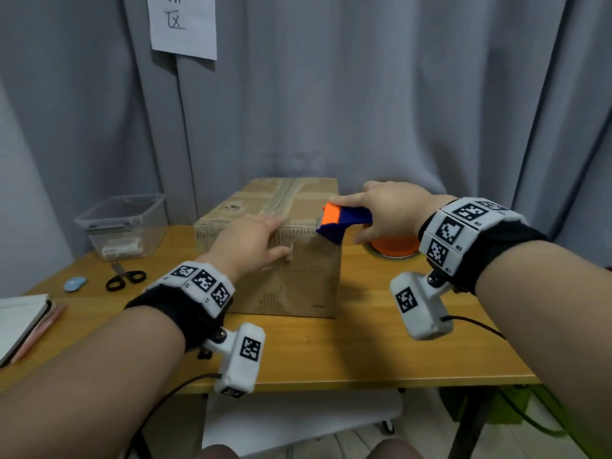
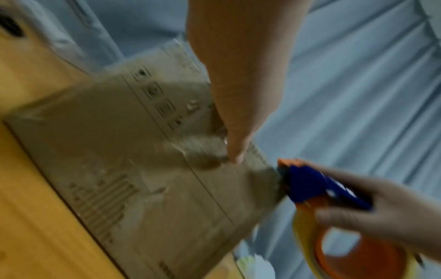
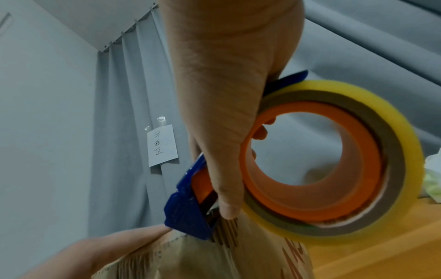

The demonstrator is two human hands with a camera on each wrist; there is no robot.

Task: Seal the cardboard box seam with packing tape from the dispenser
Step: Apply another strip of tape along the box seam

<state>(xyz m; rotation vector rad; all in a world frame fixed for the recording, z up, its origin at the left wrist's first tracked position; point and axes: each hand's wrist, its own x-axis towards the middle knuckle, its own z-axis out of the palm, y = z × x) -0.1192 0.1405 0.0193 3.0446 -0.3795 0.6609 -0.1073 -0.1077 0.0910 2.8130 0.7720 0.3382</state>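
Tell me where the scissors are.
In the head view, the scissors lie on the table's left side, between the blue disc and the cardboard box.

A paper sheet [image 3: 163, 145] on the curtain [image 3: 124, 113] reads, seemingly, "分拣区".

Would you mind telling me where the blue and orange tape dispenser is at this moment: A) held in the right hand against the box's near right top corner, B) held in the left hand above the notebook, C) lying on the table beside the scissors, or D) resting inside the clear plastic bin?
A: the right hand grips the tape dispenser, its blue nose touching the top corner of the cardboard box.
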